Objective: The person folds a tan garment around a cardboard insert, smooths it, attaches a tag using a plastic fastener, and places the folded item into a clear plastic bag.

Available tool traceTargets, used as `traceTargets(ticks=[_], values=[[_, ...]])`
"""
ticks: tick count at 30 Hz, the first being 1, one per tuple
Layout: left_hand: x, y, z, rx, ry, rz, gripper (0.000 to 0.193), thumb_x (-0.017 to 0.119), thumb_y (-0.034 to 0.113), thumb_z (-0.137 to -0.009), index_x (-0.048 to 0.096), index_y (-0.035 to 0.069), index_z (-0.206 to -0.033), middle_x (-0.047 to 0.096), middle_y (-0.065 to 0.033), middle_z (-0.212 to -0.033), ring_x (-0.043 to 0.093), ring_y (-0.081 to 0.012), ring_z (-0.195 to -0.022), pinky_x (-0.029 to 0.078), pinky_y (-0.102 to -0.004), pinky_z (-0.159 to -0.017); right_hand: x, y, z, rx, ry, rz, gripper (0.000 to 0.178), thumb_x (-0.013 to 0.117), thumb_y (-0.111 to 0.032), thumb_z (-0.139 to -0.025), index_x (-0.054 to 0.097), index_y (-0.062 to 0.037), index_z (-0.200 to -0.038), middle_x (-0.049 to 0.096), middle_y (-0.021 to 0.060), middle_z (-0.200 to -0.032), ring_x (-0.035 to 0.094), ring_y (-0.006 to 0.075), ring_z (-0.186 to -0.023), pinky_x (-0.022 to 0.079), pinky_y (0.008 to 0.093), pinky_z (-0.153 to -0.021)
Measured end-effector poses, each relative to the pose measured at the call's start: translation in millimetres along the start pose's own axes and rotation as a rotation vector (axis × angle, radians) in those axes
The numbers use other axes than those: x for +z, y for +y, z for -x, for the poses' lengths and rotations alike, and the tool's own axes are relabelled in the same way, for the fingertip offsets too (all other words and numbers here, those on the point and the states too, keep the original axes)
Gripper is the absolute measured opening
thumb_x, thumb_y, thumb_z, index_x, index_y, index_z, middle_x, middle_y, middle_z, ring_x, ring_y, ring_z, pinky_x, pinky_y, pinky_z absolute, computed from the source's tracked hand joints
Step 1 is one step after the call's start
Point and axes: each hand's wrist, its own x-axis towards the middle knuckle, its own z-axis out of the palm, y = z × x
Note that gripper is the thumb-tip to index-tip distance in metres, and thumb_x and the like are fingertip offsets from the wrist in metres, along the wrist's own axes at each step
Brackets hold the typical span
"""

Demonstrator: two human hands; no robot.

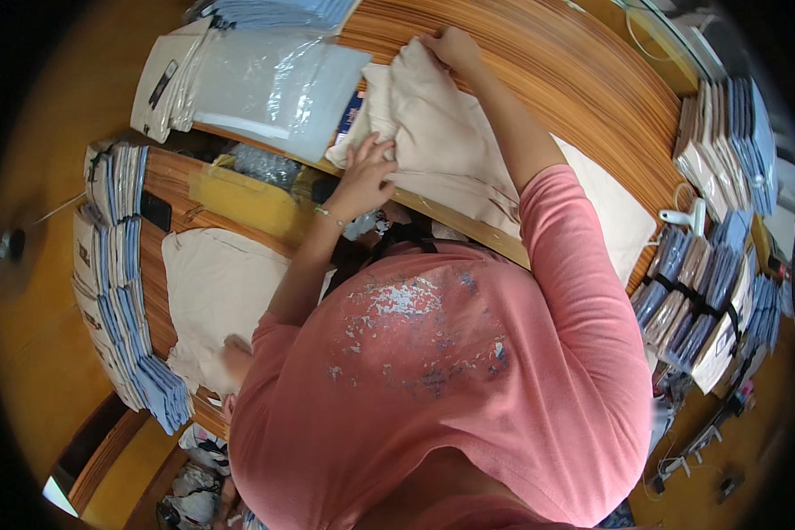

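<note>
Shirt front (433, 353), pink with a flaked print, filled the near side. Just past it, left hand (365, 181) (thin bracelet on that wrist) lay half open, fingers loosely spread on the left edge of a cream garment (442, 132); couldn't tell whether any cloth was pinched. Garment lay folded and rumpled on a wood-grain table (548, 62), along its front edge. Right hand (453, 49) reached to the far end, fingers curled in at the top corner; fingertips hidden, so couldn't tell if it gripped.

Handling, judged by look: light, soft, limp, matt so probably not slippery, hardly fragile but quick to crease. Best hold was likely at opposite corners or doubled edges, both hands, cloth kept flat; a mid-panel grab would probably have bunched it.

Pale cloth (605, 194) lay right of the right arm. Off left, another person's hand (237, 360), blurred, was at a second cream garment (216, 278). Dark blue printed piece (349, 115), partly covered, showed at the first garment's left edge. Beyond that, clear plastic bags (256, 79); packed blue and cream clothes stood stacked far right (720, 146).
</note>
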Motion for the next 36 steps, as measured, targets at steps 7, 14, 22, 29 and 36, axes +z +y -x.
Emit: traceTargets(ticks=[7, 14, 22, 29, 36], values=[[-60.6, -55.2, -25.9, 0.004, 0.722, 0.516, 0.041, 0.056, 0.013, -0.087, 0.044, -0.001, -0.123, 0.050, -0.0165, -0.122, 0.046, -0.0283, -0.115, 0.034, -0.0362, -0.099, -45.7, -52.4, 142.2, -0.699, -0.239, -0.236, 0.013, 0.064, -0.007, -0.077, 0.065, -0.0066, -0.091, 0.065, 0.0069, -0.085, 0.061, 0.0212, -0.075, 0.047, 0.0305, -0.065], [-40.3, 10.2, -140.7, 0.126, -0.680, 0.694, 0.040, 0.038, 0.034, -0.096, 0.063, 0.003, -0.091, 0.064, -0.0076, -0.097, 0.059, -0.0188, -0.087, 0.042, -0.0307, -0.081, -81.6, -78.2, 303.2, -0.856, -0.485, -0.420, 0.009, 0.061, -0.003, -0.080, 0.062, -0.0001, -0.088, 0.063, 0.0136, -0.091, 0.063, 0.0270, -0.086, 0.050, 0.0343, -0.075], [-44.0, -3.9, -124.7, 0.055, -0.792, 0.530, 0.053, 0.042, 0.046, -0.093, 0.062, -0.003, -0.099, 0.062, -0.0035, -0.095, 0.051, -0.0144, -0.087, 0.040, -0.0273, -0.083, -128.3, 52.0, 357.5, -0.004, 0.300, -0.574, 0.010, 0.062, 0.003, -0.078, 0.064, 0.0002, -0.087, 0.065, 0.0061, -0.086, 0.062, 0.0127, -0.082, 0.049, 0.0232, -0.072], [-55.9, -34.0, -111.8, 0.246, -0.182, -0.114, 0.035, 0.062, 0.035, -0.079, 0.063, 0.004, -0.096, 0.062, -0.0117, -0.088, 0.055, -0.0279, -0.093, 0.033, -0.0387, -0.090, -90.4, 161.1, 336.0, 0.143, 0.607, -0.371, 0.025, 0.059, 0.003, -0.081, 0.064, 0.0003, -0.105, 0.063, 0.0018, -0.076, 0.055, 0.0046, -0.067, 0.044, 0.0197, -0.060], [-51.3, -46.6, -125.7, 0.187, -0.080, -0.098, 0.030, 0.058, 0.033, -0.084, 0.062, 0.007, -0.098, 0.062, -0.0083, -0.093, 0.051, -0.0236, -0.102, 0.030, -0.0415, -0.090, -93.4, 232.5, 302.8, 0.290, 0.546, -0.429, 0.021, 0.059, -0.001, -0.078, 0.066, -0.0014, -0.098, 0.060, 0.0036, -0.066, 0.056, 0.0079, -0.058, 0.044, 0.0216, -0.055]])
